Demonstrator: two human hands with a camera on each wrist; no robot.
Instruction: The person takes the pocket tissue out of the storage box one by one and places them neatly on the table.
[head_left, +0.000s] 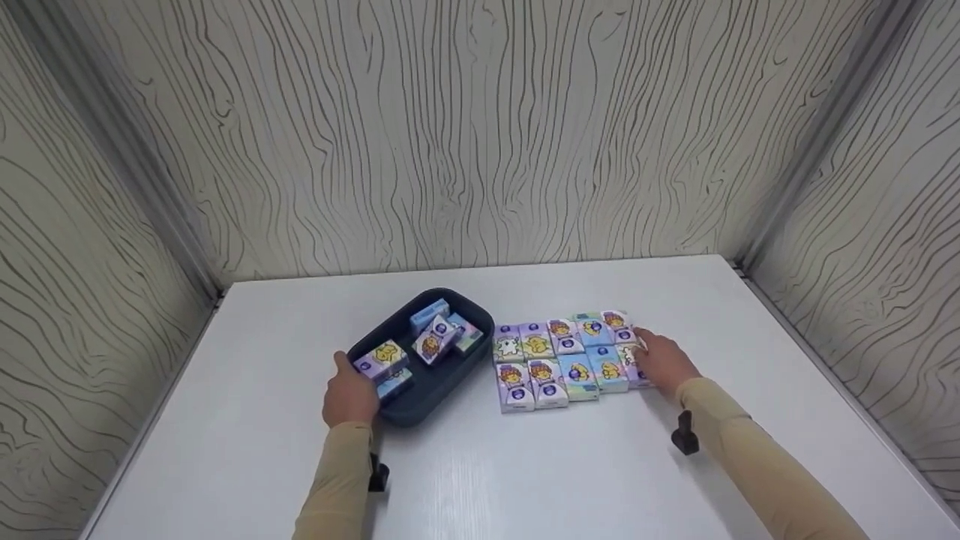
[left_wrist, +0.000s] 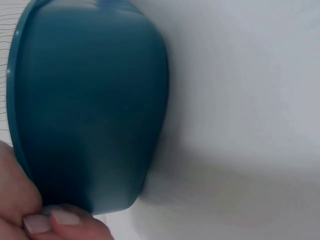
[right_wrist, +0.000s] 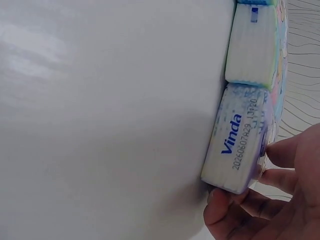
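On the white table, a dark blue-grey tray with rounded corners sits left of centre, holding about 5 tissue packs lying at loose angles. Just right of it, 10 more packs form 2 neat rows, edges touching. Wood-grain panelled walls enclose the table on 3 sides.

The left hand grips the tray's near left rim, fingers curled over the edge. The left wrist view shows only the tray's smooth matte outer wall and fingertips pressed at its lower corner.

The right hand grasps the end pack at the right of the rows. The right wrist view alone shows this pack's soft plastic-wrapped side, printed "Vinda", pinched between thumb and fingers, its neighbour touching it.
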